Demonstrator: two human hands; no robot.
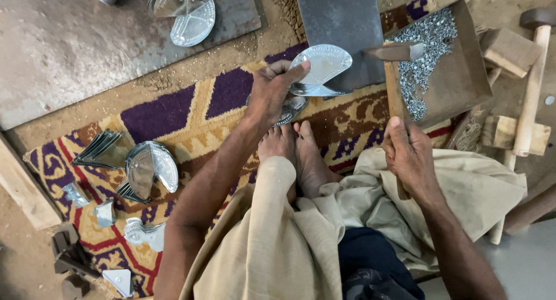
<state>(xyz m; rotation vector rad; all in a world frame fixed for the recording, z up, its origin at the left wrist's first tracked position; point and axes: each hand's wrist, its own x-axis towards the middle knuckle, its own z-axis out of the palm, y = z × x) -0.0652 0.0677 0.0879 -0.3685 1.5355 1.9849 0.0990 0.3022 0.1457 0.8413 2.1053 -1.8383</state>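
Observation:
My left hand [271, 91] grips a shiny embossed metal piece [322, 68], rounded like a half disc, holding it over the edge of a dark steel block [341, 22]. My right hand [408, 155] is closed around the wooden handle of a hammer [396, 74], whose metal head points right, above a tray. My bare feet [295, 152] rest on a patterned rug just below the metal piece, with another shiny piece [289, 110] lying under my left hand.
A wooden tray [463, 74] of small metal rivets sits at the right. Wooden mallets and blocks [530, 97] lie further right. Stacks of cut metal pieces [147, 169] lie on the purple, yellow and red rug [191, 114] at left. More shiny pieces [188, 13] rest on a grey slab.

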